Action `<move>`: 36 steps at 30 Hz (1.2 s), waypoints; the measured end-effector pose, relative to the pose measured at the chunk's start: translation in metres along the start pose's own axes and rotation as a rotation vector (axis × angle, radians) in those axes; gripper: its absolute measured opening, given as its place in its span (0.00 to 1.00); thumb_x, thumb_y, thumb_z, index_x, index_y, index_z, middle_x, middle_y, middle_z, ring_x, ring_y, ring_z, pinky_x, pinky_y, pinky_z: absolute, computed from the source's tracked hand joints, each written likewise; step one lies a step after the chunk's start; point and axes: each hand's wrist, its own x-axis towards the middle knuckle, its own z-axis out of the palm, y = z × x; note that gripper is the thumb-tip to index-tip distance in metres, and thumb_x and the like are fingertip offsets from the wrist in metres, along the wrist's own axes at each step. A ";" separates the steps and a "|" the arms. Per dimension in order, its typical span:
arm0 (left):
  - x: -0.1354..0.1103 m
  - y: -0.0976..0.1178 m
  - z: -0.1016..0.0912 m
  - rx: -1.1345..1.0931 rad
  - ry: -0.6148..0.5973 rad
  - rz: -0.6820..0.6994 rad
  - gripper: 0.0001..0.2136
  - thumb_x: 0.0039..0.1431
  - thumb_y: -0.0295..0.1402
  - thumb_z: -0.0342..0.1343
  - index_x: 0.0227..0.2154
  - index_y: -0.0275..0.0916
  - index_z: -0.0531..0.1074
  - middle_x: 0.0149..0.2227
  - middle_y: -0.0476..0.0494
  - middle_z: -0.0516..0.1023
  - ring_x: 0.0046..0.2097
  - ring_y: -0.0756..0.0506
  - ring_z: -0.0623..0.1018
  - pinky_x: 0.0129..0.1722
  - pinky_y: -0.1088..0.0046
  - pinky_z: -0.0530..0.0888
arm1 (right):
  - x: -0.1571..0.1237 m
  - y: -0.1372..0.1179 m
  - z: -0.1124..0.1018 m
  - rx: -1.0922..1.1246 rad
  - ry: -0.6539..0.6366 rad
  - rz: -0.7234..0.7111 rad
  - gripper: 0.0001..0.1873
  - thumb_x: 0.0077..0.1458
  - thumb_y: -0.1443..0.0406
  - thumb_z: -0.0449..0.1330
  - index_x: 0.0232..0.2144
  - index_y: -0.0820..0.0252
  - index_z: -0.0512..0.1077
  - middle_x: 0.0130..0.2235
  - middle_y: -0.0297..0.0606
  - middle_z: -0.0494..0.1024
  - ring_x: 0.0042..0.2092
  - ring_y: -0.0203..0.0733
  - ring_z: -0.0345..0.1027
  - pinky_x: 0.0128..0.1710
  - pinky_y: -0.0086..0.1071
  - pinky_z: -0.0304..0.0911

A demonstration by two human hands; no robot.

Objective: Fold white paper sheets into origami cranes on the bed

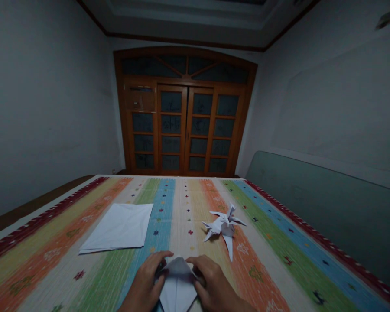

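A white sheet of paper [176, 288], folded to a point at its top and creased down the middle, lies at the near edge of the view. My left hand [148, 279] grips its left side, thumb and fingers closed at the edge. On the opposite side my right hand [211, 279] pinches the paper's right edge near the top. The lower end of the paper runs out of the picture. Beyond my right hand stands a folded white paper figure [223, 226] with several pointed flaps. Left of it lies a stack of square white paper [120, 227].
A striped, colourful tablecloth [94, 284] covers the table. Along the right side runs a pale green panel [312, 186], perhaps a seat back. Wooden glazed doors [186, 125] stand beyond the far table edge, between white walls.
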 end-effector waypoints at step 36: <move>-0.001 0.017 -0.001 -0.356 -0.077 -0.095 0.17 0.59 0.29 0.57 0.51 0.41 0.78 0.48 0.37 0.82 0.46 0.38 0.80 0.49 0.62 0.76 | -0.001 0.008 0.015 0.148 0.205 0.098 0.48 0.32 0.80 0.51 0.60 0.55 0.68 0.43 0.40 0.77 0.43 0.47 0.73 0.49 0.39 0.69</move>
